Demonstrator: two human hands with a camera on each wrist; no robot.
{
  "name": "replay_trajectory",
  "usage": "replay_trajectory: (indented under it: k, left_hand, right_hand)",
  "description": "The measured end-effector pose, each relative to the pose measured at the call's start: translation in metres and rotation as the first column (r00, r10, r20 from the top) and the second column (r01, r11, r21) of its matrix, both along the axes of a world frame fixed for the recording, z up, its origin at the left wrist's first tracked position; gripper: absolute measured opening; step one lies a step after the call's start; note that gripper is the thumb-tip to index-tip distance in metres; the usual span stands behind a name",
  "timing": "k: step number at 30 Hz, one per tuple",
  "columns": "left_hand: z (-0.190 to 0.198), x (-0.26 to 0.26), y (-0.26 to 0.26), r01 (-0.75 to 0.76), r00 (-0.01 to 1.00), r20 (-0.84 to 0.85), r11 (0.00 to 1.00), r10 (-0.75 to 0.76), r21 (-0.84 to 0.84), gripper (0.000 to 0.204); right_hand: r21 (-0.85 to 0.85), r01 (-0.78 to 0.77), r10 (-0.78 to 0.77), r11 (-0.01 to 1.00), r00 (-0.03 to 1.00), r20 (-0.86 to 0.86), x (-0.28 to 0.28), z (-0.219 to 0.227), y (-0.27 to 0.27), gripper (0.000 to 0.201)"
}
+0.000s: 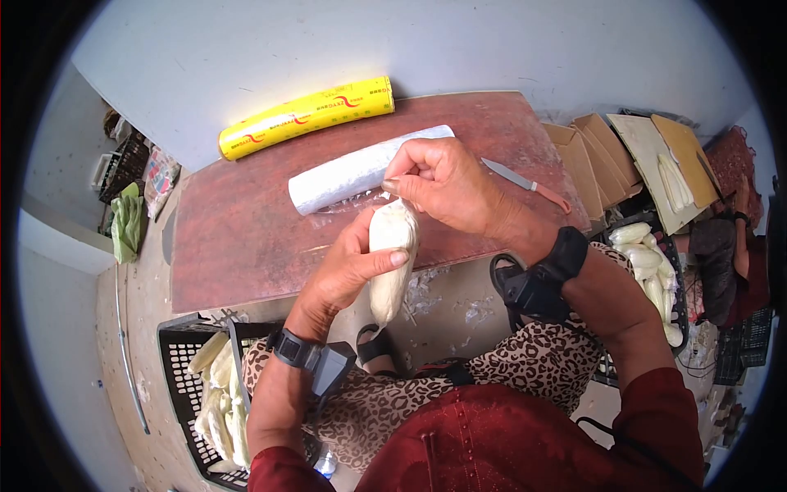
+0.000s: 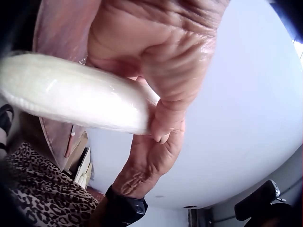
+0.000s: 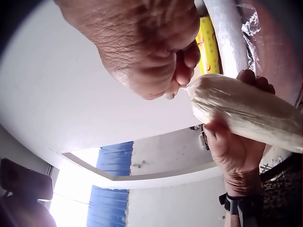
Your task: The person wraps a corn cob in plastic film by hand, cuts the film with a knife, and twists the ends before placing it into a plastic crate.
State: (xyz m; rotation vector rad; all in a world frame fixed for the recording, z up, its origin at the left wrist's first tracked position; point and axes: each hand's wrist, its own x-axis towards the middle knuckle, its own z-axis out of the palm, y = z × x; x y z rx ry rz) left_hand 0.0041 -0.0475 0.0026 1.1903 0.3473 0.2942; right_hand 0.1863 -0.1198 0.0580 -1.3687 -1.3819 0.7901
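Note:
A pale ear of corn (image 1: 390, 287) in clear plastic film is held above the near edge of the table by my left hand (image 1: 340, 266), thumb across its front. My right hand (image 1: 447, 184) is at the upper end, its thumb and forefinger pinching the gathered film there. In the right wrist view the film (image 3: 185, 87) narrows to a twist at those fingertips. The left wrist view shows the film stretched smooth and shiny over the corn (image 2: 75, 94). Just behind the hands lies a roll of clear film (image 1: 352, 172), a loose edge trailing on the table.
The reddish table (image 1: 238, 230) also bears a yellow printed roll (image 1: 307, 119) and a knife (image 1: 525, 184) with a pink handle. Crates of corn stand at left (image 1: 176, 402) and right (image 1: 676, 316). Cardboard boxes (image 1: 594, 156) are beyond the table's right end. Another person's arm (image 1: 742, 238) shows at far right.

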Motion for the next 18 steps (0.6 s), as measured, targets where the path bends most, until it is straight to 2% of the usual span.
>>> replay_trajectory:
  k: [3, 6, 12, 15, 18]
  left_hand:
    - [0.003, -0.003, -0.001, 0.004, 0.999, -0.052, 1.0, -0.003, 0.027, 0.063]
    - [0.006, -0.006, -0.002, 0.058, 0.998, -0.013, 0.998, -0.058, 0.034, 0.06]
    - [-0.003, -0.003, 0.001, 0.096, 0.989, 0.133, 0.957, -0.061, -0.274, 0.067]
    - [0.0, -0.002, 0.001, 0.108, 0.986, 0.151, 0.963, -0.071, -0.248, 0.067]
    - [-0.002, -0.003, 0.004, 0.103, 0.99, 0.117, 0.98, -0.083, -0.17, 0.065]
  right_hand:
    - [0.0, 0.01, -0.01, 1.0, 1.0, 0.008, -0.002, 0.001, -0.001, 0.007]
    - [0.049, 0.007, -0.009, 0.999, 1.0, 0.024, -0.001, -0.004, 0.001, 0.007]
    - [0.001, 0.022, -0.022, 1.0, 0.999, -0.049, 0.002, 0.002, -0.002, 0.006]
    - [-0.033, 0.018, -0.02, 0.999, 0.998, -0.053, 0.002, 0.007, -0.004, 0.006]
    - [0.031, 0.065, -0.064, 0.997, 0.998, -0.028, 0.004, 0.002, -0.003, 0.011]
